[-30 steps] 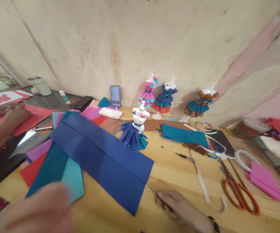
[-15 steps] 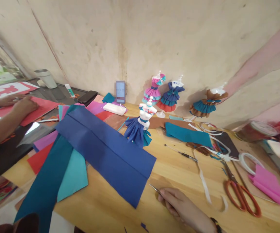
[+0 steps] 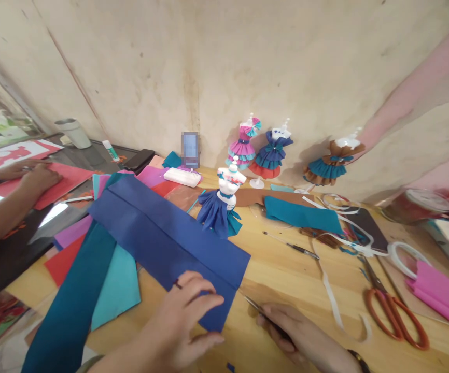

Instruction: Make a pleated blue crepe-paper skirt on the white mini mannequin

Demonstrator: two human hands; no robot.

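Observation:
My left hand (image 3: 187, 316) is over the lower right end of a long blue creased strip (image 3: 158, 238), which looks like crepe paper. Its thumb and fingers are apart with nothing between them; whether they touch the strip I cannot tell. Just right of that end, my right hand (image 3: 286, 331) grips a slim dark tool (image 3: 254, 304) with a pointed metal tip aimed up and left. Behind the strip stands a small white dress form (image 3: 230, 181) wearing a ruffled blue skirt (image 3: 212, 212) with a teal part at its right.
Orange-handled scissors (image 3: 395, 316), a pen (image 3: 298, 249) and a white ribbon (image 3: 330, 300) lie to the right. Three dressed miniature forms, one in pink (image 3: 243, 145), line the wall. Teal paper (image 3: 72, 290) lies at left. Another person's hand (image 3: 41, 178) rests on red paper (image 3: 74, 178).
My left hand, blurred at the lower left, went out of sight and is now over the blue strip. My right hand keeps its hold on the tool near the same spot.

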